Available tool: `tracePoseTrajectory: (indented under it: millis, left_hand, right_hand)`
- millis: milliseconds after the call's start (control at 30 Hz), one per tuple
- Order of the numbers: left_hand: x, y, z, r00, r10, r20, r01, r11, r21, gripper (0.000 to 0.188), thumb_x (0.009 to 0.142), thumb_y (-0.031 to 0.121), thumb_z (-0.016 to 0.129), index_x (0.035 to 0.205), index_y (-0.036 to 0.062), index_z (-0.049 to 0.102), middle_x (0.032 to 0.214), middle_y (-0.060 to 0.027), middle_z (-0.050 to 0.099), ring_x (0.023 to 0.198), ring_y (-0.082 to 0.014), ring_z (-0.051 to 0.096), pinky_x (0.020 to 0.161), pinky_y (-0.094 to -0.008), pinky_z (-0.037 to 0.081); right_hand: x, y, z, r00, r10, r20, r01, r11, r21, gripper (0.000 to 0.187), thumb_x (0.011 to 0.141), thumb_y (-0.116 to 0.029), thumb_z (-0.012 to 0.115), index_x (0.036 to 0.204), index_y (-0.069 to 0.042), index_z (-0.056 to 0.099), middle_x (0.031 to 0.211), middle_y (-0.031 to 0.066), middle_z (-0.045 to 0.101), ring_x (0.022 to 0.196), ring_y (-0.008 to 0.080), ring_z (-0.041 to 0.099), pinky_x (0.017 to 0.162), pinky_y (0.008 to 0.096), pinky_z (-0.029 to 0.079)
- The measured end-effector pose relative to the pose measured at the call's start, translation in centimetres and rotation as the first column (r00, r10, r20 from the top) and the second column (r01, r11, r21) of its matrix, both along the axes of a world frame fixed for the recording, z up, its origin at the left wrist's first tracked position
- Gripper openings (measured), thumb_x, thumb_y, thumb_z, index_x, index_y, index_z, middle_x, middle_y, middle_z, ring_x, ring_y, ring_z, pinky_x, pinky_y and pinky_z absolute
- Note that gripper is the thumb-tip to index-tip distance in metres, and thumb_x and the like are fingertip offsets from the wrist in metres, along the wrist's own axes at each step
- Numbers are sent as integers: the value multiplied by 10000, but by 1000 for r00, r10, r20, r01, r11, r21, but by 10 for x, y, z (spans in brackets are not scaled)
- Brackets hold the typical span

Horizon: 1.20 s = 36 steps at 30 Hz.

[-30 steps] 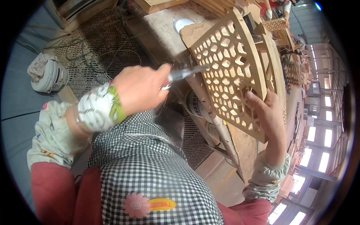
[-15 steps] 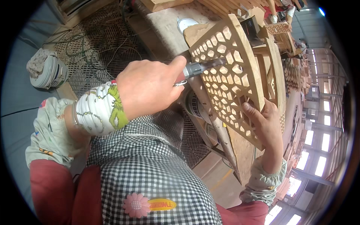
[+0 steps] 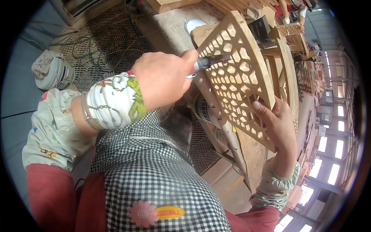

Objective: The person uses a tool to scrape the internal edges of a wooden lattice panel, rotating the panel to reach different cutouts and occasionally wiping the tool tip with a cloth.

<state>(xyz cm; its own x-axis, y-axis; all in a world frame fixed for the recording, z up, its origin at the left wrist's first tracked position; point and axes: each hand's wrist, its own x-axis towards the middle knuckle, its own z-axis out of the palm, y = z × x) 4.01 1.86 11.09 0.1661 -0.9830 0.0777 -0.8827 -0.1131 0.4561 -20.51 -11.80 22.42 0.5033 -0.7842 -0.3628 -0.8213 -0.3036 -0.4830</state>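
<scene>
My left hand (image 3: 164, 79) is closed around a hand-held tool (image 3: 205, 62) with a grey collar and a slim dark tip. Most of its body is hidden in my fist. That tip lies against or just in front of the upper holes of a wooden lattice panel (image 3: 258, 58); contact cannot be made out. Many-sided holes cover the panel, which stands tilted as one face of a wooden frame (image 3: 286, 63). My right hand (image 3: 277, 120) grips the panel's lower right edge, thumb on the perforated face and fingers behind it.
Under the frame is a worn workbench (image 3: 249, 162), with a white round lid (image 3: 194, 25) on it. A white bucket (image 3: 54, 77) with a cloth on top stands at left. Hoses (image 3: 91, 54) trail over the slatted floor. Another person's hands (image 3: 301, 19) work far right.
My left hand has shifted up and to the right, and the tool's tip sits slightly higher across the panel. The right hand keeps its hold. The whole view has shifted a little.
</scene>
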Motion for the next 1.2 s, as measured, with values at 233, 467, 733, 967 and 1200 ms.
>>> tracePoseTrajectory:
  millis: [233,467,733,967,1200]
  left_hand:
    - [0,16,4,992,-27,-119,32,999,38,370,943,269,699,1091,34,455,736,-174,715,666,-390,718,573,-492,565]
    - [-6,-1,0,999,-42,-18,41,998,-56,379,939,264,708,1107,25,468,713,-161,712,616,-375,712,540,-469,570]
    - [-10,1,-2,1000,3,-5,-3,1000,-16,375,931,256,711,1102,26,471,728,-157,721,617,-370,716,551,-462,575]
    - [3,17,-8,997,-11,-71,7,998,-57,353,940,263,698,1103,42,477,735,-156,721,658,-367,725,564,-478,571]
    - [1,15,-6,994,11,-112,-15,999,-33,351,932,258,687,1100,29,481,730,-180,708,676,-405,714,597,-502,564]
  right_hand:
    - [-1,-1,-2,999,-33,-6,33,999,8,406,937,-371,765,1095,3,752,764,67,717,703,133,638,654,332,491]
    - [-2,1,-1,999,-35,-27,34,999,-21,447,932,-419,760,1077,3,752,757,74,716,709,138,649,654,337,491]
    - [0,3,1,998,-48,-31,47,998,-29,392,941,-372,771,1086,-8,756,776,43,722,718,115,641,657,319,489]
    - [2,0,3,999,-34,-33,34,999,14,367,951,-359,775,1096,-22,763,789,34,724,729,107,630,668,316,486]
    - [1,0,2,998,-51,-48,52,999,3,411,936,-402,774,1102,-26,765,789,39,724,740,113,636,686,318,491]
